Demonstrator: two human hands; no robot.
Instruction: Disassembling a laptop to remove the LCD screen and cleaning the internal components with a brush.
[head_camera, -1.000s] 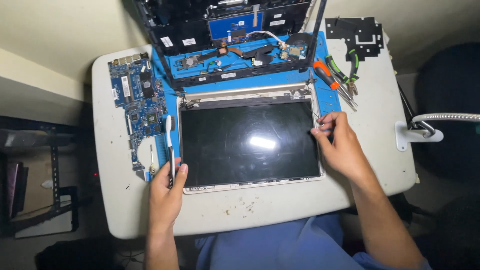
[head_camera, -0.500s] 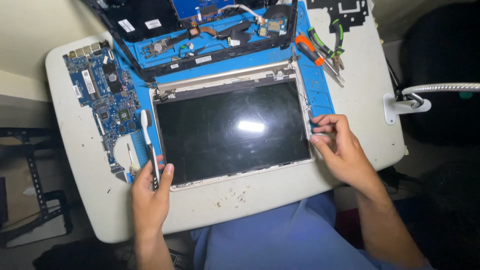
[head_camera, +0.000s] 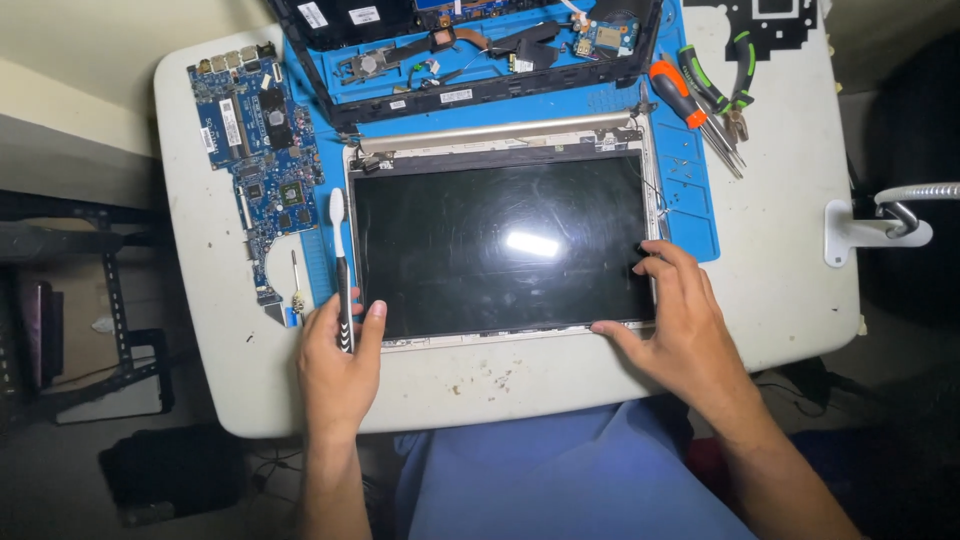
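A laptop screen panel (head_camera: 500, 245) lies glass up in its silver lid on the blue work mat (head_camera: 690, 200). My left hand (head_camera: 335, 365) rests at the panel's lower left corner, thumb on the frame edge, with a black and white toothbrush (head_camera: 340, 260) between its fingers. My right hand (head_camera: 680, 325) grips the lower right corner, thumb along the bottom edge and fingers on the right edge of the glass.
A blue motherboard (head_camera: 255, 130) lies at the left of the white table (head_camera: 790, 290). The opened laptop base (head_camera: 470, 50) sits behind the screen. An orange screwdriver (head_camera: 680, 95) and green pliers (head_camera: 725, 85) lie at the back right. A lamp clamp (head_camera: 880, 225) holds the right edge.
My right hand has slid down from the panel's right edge to its lower right corner. My left hand stays at the lower left with the toothbrush. The camera view has shifted.
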